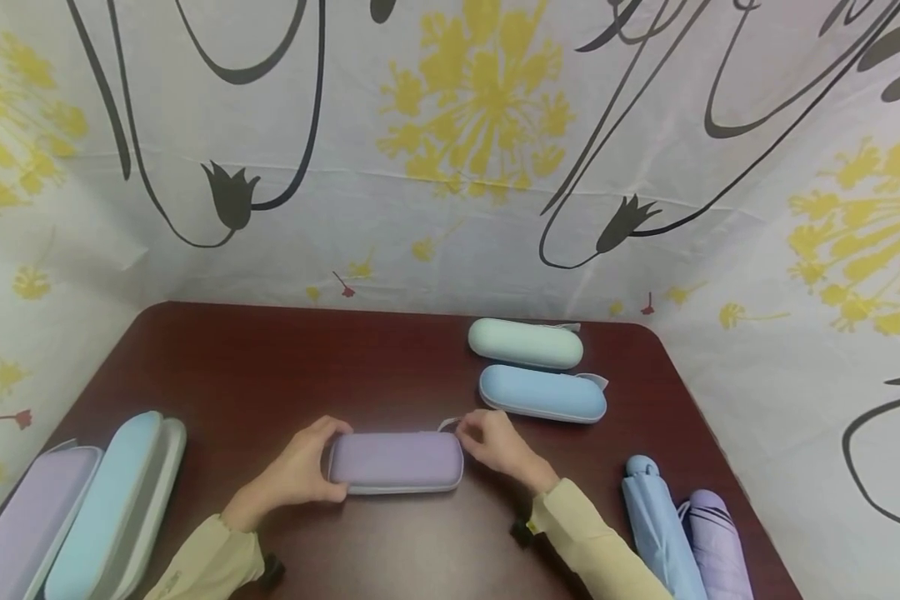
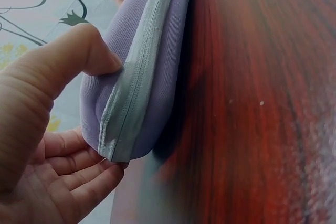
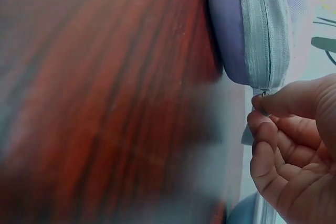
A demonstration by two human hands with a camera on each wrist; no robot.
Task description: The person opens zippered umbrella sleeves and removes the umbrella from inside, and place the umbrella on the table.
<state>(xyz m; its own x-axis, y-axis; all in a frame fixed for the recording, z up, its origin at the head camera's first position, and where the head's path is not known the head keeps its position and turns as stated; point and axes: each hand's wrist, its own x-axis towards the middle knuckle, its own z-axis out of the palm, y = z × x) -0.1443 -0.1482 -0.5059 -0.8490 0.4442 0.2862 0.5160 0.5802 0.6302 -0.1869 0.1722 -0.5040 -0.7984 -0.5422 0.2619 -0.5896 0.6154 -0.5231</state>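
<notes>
A purple zippered case (image 1: 396, 460) lies flat on the dark red table, its grey zipper (image 2: 137, 77) fully drawn along the side that shows. My left hand (image 1: 303, 467) grips its left end, with the thumb on the near side and the fingers round the far corner. At the other end, my right hand (image 1: 501, 443) pinches the small zipper pull (image 3: 264, 94) between thumb and forefinger. A grey fabric loop (image 1: 447, 424) sticks out beside those fingers.
Behind the right hand lie a blue case (image 1: 543, 393) and a mint case (image 1: 525, 343). At left stand a purple case (image 1: 37, 521), a light blue case (image 1: 105, 504) and a pale one (image 1: 150, 508). Folded umbrellas, blue (image 1: 662, 525) and purple (image 1: 718, 542), lie at right.
</notes>
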